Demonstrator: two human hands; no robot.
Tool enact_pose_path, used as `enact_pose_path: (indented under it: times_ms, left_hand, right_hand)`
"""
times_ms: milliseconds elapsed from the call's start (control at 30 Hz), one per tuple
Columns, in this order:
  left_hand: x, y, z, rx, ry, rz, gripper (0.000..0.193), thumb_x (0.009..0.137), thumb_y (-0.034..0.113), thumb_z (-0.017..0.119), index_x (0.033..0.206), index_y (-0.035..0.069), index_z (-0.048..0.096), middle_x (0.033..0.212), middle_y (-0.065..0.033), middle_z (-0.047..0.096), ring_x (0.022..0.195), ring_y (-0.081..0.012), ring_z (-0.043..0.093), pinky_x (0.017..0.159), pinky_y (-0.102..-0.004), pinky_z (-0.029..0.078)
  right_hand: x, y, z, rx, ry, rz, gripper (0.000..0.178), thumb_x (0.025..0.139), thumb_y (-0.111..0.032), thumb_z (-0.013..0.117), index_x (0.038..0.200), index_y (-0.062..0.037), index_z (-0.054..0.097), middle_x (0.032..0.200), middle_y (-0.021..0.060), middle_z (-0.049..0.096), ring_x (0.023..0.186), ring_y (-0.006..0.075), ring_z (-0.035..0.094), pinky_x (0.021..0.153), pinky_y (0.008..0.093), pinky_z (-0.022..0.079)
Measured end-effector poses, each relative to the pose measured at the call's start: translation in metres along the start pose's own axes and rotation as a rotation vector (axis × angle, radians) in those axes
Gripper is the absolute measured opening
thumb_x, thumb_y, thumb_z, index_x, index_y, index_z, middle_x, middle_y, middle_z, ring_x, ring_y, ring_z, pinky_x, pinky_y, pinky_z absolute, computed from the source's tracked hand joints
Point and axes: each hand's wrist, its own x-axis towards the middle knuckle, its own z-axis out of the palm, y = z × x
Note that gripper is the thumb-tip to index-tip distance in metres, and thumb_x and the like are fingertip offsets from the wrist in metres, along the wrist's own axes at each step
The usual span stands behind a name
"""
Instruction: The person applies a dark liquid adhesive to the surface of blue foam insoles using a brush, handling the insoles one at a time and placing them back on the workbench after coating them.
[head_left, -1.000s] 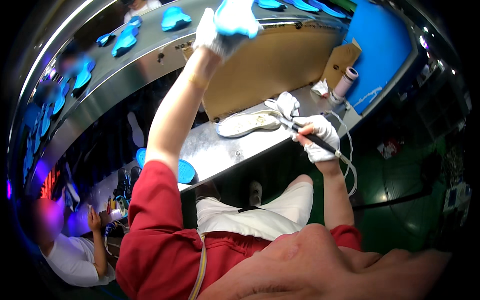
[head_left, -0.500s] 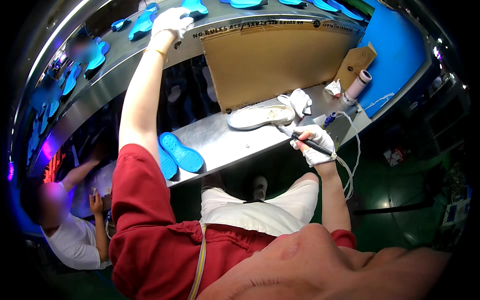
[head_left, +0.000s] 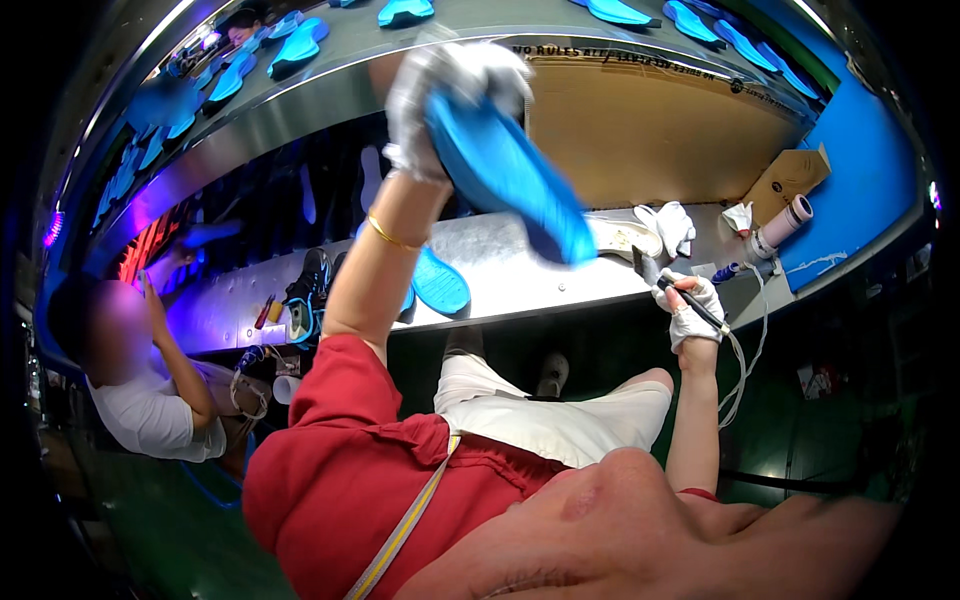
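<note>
A blue shoe insole (head_left: 508, 175), blurred by motion, hangs from my gloved left hand (head_left: 435, 105) in front of the conveyor; the fingers are wrapped round its upper end. My right hand (head_left: 692, 310), in a white glove with some bare fingertips, grips a black-handled tool (head_left: 646, 266) with a flat metal blade and a white cord. Its blade points up beside a white shoe-sole-shaped piece (head_left: 622, 236) on the metal bench, partly covered by the blue insole. More blue insoles (head_left: 440, 282) lie on the bench behind my left forearm, one mostly hidden.
Blue insoles (head_left: 300, 42) ride on the conveyor belt (head_left: 480, 18). A cardboard sheet (head_left: 640, 130) stands behind the bench (head_left: 530, 285). At the right are a white cloth (head_left: 668, 226), a pink bottle (head_left: 783, 226) and a blue panel (head_left: 870, 170). A co-worker (head_left: 170, 405) sits at the left, near dark shoes (head_left: 308, 285).
My left hand has come off the belt toward the bench, now holding a blue insole. The view has shifted left, and my right hand still holds the bladed tool.
</note>
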Motion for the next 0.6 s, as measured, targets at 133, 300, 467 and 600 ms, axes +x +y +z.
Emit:
enact_pose_path:
  times_ms: [133, 300, 467, 600]
  left_hand:
    - [-0.115, -0.093, 0.032, -0.868, 0.44, -0.86, 0.069, 0.09, 0.057, 0.042, 0.121, -0.005, 0.05, 0.103, -0.0279, 0.06, 0.093, -0.0372, 0.058, 0.086, -0.0465, 0.047]
    - [-0.193, -0.127, 0.084, -1.141, 0.56, -0.958, 0.096, 0.079, 0.074, 0.046, 0.142, 0.004, 0.031, 0.139, -0.0264, 0.039, 0.128, -0.0461, 0.036, 0.105, -0.0662, 0.024]
    - [-0.184, -0.204, 0.097, -1.054, 0.701, -0.882, 0.092, 0.078, 0.078, 0.038, 0.134, 0.005, 0.043, 0.125, -0.0245, 0.053, 0.114, -0.0428, 0.052, 0.101, -0.0602, 0.036]
    - [-0.168, -0.243, 0.118, -0.827, 0.808, -0.716, 0.083, 0.081, 0.075, 0.041, 0.13, 0.009, 0.045, 0.119, -0.0169, 0.057, 0.109, -0.0342, 0.057, 0.096, -0.0536, 0.045]
  right_hand:
    - [-0.009, 0.01, 0.008, 0.039, -0.06, 0.023, 0.018, 0.082, 0.006, 0.064, 0.095, -0.003, 0.055, 0.086, 0.0067, 0.062, 0.076, 0.0133, 0.062, 0.072, 0.0252, 0.052]
    - [-0.003, 0.023, -0.005, -0.038, -0.135, -0.051, 0.019, 0.083, 0.0, 0.064, 0.095, -0.0056, 0.051, 0.087, 0.0063, 0.062, 0.072, 0.0104, 0.059, 0.066, 0.0226, 0.048]
    - [0.042, 0.031, 0.0, -0.526, -0.258, -0.209, 0.017, 0.079, 0.001, 0.066, 0.088, -0.0052, 0.052, 0.078, 0.0016, 0.056, 0.069, 0.0081, 0.053, 0.064, 0.023, 0.046]
    - [0.065, 0.048, 0.0, -0.333, -0.121, -0.307, 0.013, 0.08, 0.003, 0.064, 0.089, 0.0, 0.056, 0.071, 0.0071, 0.064, 0.065, 0.0101, 0.063, 0.06, 0.0231, 0.051]
